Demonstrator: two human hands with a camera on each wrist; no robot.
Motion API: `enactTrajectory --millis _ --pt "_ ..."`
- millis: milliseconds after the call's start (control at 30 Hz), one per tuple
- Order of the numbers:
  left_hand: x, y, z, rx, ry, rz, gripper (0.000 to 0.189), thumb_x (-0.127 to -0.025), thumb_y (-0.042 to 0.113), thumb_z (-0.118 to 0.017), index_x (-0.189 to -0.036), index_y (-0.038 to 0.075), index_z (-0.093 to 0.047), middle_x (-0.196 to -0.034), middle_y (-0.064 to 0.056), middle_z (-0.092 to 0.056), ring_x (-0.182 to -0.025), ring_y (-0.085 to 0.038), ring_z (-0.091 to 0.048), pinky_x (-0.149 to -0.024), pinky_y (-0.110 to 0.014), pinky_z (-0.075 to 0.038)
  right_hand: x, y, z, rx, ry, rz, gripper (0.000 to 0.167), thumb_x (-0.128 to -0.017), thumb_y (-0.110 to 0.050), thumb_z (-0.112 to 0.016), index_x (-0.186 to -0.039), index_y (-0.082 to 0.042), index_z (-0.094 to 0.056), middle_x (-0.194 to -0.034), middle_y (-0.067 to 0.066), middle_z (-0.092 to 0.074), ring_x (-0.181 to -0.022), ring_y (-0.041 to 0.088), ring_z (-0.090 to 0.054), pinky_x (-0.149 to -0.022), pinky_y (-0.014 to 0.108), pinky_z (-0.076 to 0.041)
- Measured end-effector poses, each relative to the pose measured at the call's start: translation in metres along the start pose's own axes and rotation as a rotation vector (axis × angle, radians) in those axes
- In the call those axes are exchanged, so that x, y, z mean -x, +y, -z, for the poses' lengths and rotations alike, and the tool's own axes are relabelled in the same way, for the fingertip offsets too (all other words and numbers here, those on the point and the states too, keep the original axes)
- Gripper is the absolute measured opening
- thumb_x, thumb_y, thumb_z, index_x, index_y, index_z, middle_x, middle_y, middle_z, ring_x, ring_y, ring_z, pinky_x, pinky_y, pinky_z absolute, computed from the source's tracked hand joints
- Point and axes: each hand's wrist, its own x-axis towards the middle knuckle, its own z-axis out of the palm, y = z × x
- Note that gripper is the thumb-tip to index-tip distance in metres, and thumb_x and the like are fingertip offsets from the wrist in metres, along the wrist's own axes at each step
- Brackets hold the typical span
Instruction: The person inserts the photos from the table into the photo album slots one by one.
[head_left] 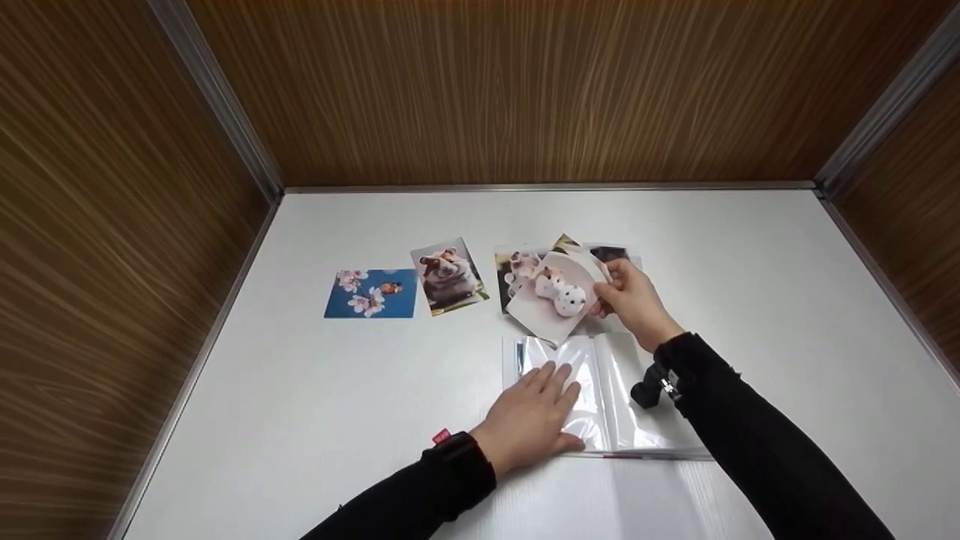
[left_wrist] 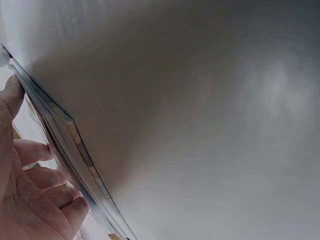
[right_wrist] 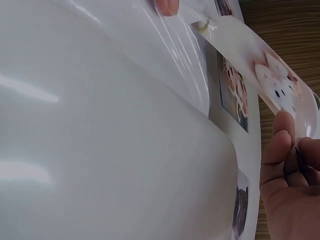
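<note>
Head: the right hand (head_left: 634, 300) pinched a photo (head_left: 559, 292), face up, beyond the album's (head_left: 589, 375) far edge — long axis slanting rightward toward the bench's (head_left: 405, 390) far edge; the left hand (head_left: 531, 416) lay spread on the album. Left wrist: that hand met the album's edge. Right wrist: the photo bowed — a tighter pinch could have creased it.

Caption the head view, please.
The right grip holds a photo; the left grip rests on an open, clear-paged album.

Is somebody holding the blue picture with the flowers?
No, the blue flower picture lies on the white table, while the right hand pinches the pale animal picture.
</note>
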Motion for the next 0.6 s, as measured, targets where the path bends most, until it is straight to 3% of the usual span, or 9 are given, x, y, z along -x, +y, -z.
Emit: enactTrajectory --millis 600 --pt "0.002 0.000 -0.002 -0.035 -0.003 0.003 0.080 -0.092 0.070 -0.035 -0.152 0.017 -0.032 -0.161 -0.008 -0.024 -0.148 -0.032 -0.021 -0.120 -0.042 -0.023 0.001 0.000 0.015 0.153 -0.090 -0.009 0.024 -0.097 -0.004 -0.054 -0.119 -0.001 -0.047 -0.082 0.008 -0.059 -0.061 0.013 -0.062 -0.057 0.023 -0.051"
